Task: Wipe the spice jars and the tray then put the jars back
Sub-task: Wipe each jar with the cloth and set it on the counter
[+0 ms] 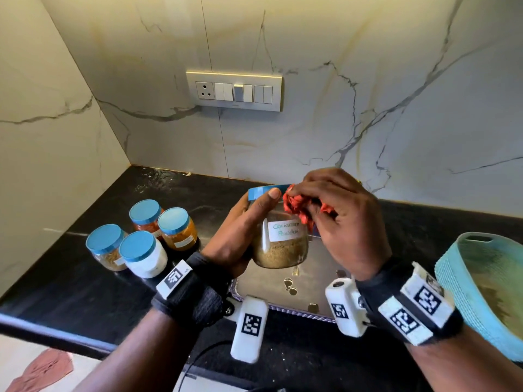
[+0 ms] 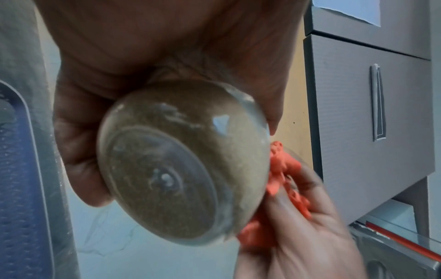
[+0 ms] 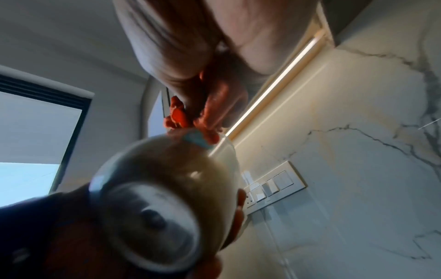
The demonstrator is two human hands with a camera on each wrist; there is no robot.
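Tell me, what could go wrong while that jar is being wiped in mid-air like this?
The left hand alone holds the coriander jar above the silver tray, so it might slip under the push of the right hand. The orange cloth rubs near the blue lid and could perhaps loosen it. Four jars stand close to the left elbow's path and could get knocked.

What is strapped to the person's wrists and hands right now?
Bare hands, no gloves or sleeves. The left hand has a black fabric wrist wrap with white blocks bearing black square marker codes. The right hand wears a black band with similar white marker blocks and a small white camera housing.
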